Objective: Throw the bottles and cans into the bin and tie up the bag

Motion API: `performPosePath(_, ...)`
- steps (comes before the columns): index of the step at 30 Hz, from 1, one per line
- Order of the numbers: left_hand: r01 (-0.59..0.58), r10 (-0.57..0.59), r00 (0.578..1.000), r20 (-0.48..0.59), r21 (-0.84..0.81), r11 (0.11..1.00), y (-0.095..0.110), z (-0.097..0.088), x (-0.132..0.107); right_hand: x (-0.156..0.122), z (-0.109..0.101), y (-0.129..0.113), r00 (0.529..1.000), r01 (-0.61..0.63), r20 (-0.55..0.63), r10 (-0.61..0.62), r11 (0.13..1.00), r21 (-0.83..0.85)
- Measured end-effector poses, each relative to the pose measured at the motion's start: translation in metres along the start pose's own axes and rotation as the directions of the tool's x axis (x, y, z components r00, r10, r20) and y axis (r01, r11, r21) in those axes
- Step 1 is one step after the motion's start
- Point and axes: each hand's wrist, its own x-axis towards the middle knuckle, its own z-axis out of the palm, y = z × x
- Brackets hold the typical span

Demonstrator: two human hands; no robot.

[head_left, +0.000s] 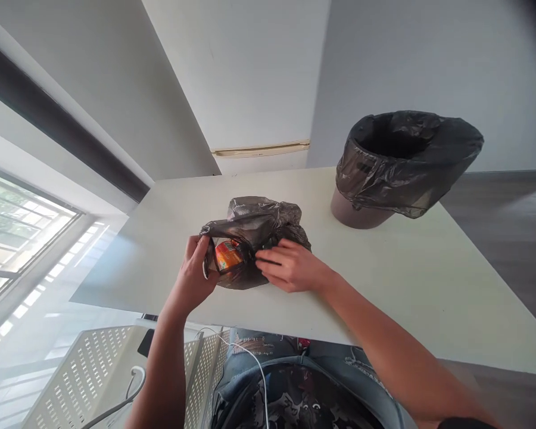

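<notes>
Left hand has the black plastic bag by its rim; can't tell if the right hand grips anything. Yank hard and it might rip, spilling the orange package.

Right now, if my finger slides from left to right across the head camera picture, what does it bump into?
Window → left hand → orange-and-red item → right hand → bag-lined bin.
</notes>
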Motion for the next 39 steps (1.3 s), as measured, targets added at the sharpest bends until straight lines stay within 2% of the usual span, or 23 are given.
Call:
performPosePath(2, 0.021, -0.023, 0.999, 0.034, 0.059, 0.998, -0.007, -0.007, -0.004, -0.003, 0.002, 0.006, 0.981, -0.196, -0.020, 0.195, 0.980, -0.040)
performPosePath(3, 0.027, -0.031, 0.998, 0.052, 0.089, 0.996, -0.012, -0.009, -0.007, -0.006, 0.002, 0.010, 0.954, -0.300, -0.036, 0.299, 0.953, -0.042)
performPosePath(5, 0.024, -0.037, 0.996, 0.080, 0.162, 0.987, -0.022, -0.010, -0.012, -0.013, 0.002, 0.021, 0.872, -0.488, -0.061, 0.485, 0.872, -0.049)
performPosePath(7, 0.007, -0.032, 0.995, 0.091, 0.264, 0.965, -0.033, -0.010, -0.017, -0.017, 0.001, 0.030, 0.767, -0.642, -0.080, 0.637, 0.761, -0.096)
performPosePath(9, -0.031, -0.014, 0.993, 0.119, 0.366, 0.930, -0.041, -0.011, -0.021, -0.019, -0.002, 0.035, 0.673, -0.739, -0.120, 0.730, 0.657, -0.149)
performPosePath(10, -0.057, -0.002, 0.990, 0.144, 0.402, 0.914, -0.043, -0.011, -0.023, -0.020, -0.004, 0.036, 0.662, -0.749, -0.142, 0.736, 0.645, -0.153)
performPosePath(11, -0.081, 0.012, 0.986, 0.164, 0.422, 0.903, -0.042, -0.012, -0.024, -0.020, -0.006, 0.035, 0.688, -0.726, -0.158, 0.708, 0.674, -0.137)
performPosePath(13, -0.106, 0.043, 0.986, 0.162, 0.403, 0.909, -0.036, -0.012, -0.025, -0.019, -0.011, 0.030, 0.797, -0.592, -0.182, 0.575, 0.805, -0.048)
performPosePath(14, -0.103, 0.065, 0.991, 0.114, 0.368, 0.924, -0.029, -0.012, -0.025, -0.018, -0.013, 0.027, 0.847, -0.500, -0.198, 0.493, 0.866, 0.013)
performPosePath(15, -0.093, 0.089, 0.996, 0.029, 0.328, 0.940, -0.021, -0.011, -0.025, -0.018, -0.015, 0.024, 0.878, -0.421, -0.220, 0.425, 0.905, 0.069)
performPosePath(16, -0.097, 0.126, 0.988, -0.085, 0.288, 0.953, -0.012, -0.009, -0.025, -0.017, -0.017, 0.022, 0.891, -0.364, -0.247, 0.381, 0.924, 0.112)
performPosePath(18, -0.180, 0.244, 0.922, -0.299, 0.226, 0.957, 0.006, -0.003, -0.024, -0.016, -0.020, 0.020, 0.894, -0.308, -0.285, 0.345, 0.937, 0.166)
performPosePath(19, -0.241, 0.298, 0.889, -0.347, 0.199, 0.950, 0.014, 0.002, -0.023, -0.016, -0.022, 0.020, 0.897, -0.300, -0.282, 0.341, 0.937, 0.180)
performPosePath(20, -0.292, 0.333, 0.879, -0.342, 0.167, 0.942, 0.021, 0.007, -0.022, -0.016, -0.024, 0.022, 0.900, -0.307, -0.260, 0.349, 0.933, 0.190)
performPosePath(22, -0.322, 0.340, 0.916, -0.213, 0.114, 0.940, 0.029, 0.019, -0.019, -0.017, -0.030, 0.026, 0.893, -0.383, -0.176, 0.415, 0.904, 0.192)
performPosePath(24, -0.301, 0.310, 0.950, -0.048, 0.141, 0.943, 0.030, 0.030, -0.016, -0.019, -0.035, 0.032, 0.846, -0.516, -0.056, 0.531, 0.840, 0.166)
performPosePath(27, -0.378, 0.373, 0.926, 0.066, 0.206, 0.903, 0.026, 0.035, -0.016, -0.022, -0.040, 0.039, 0.744, -0.665, 0.072, 0.664, 0.726, 0.177)
performPosePath(29, -0.470, 0.453, 0.881, 0.134, 0.161, 0.868, 0.028, 0.029, -0.019, -0.023, -0.039, 0.042, 0.723, -0.685, 0.072, 0.687, 0.700, 0.200)
performPosePath(32, -0.567, 0.544, 0.788, 0.288, -0.005, 0.824, 0.040, 0.017, -0.024, -0.025, -0.038, 0.044, 0.767, -0.637, 0.008, 0.642, 0.760, 0.130)
performPosePath(35, -0.605, 0.586, 0.696, 0.415, -0.101, 0.790, 0.053, 0.017, -0.031, -0.023, -0.038, 0.041, 0.881, -0.472, -0.004, 0.472, 0.881, -0.005)
performPosePath(37, -0.622, 0.577, 0.687, 0.443, -0.053, 0.781, 0.057, 0.025, -0.036, -0.021, -0.038, 0.035, 0.946, -0.321, 0.024, 0.324, 0.942, -0.099)
performPosePath(39, -0.605, 0.543, 0.726, 0.423, 0.017, 0.796, 0.056, 0.034, -0.040, -0.017, -0.035, 0.029, 0.973, -0.190, 0.103, 0.207, 0.970, -0.153)
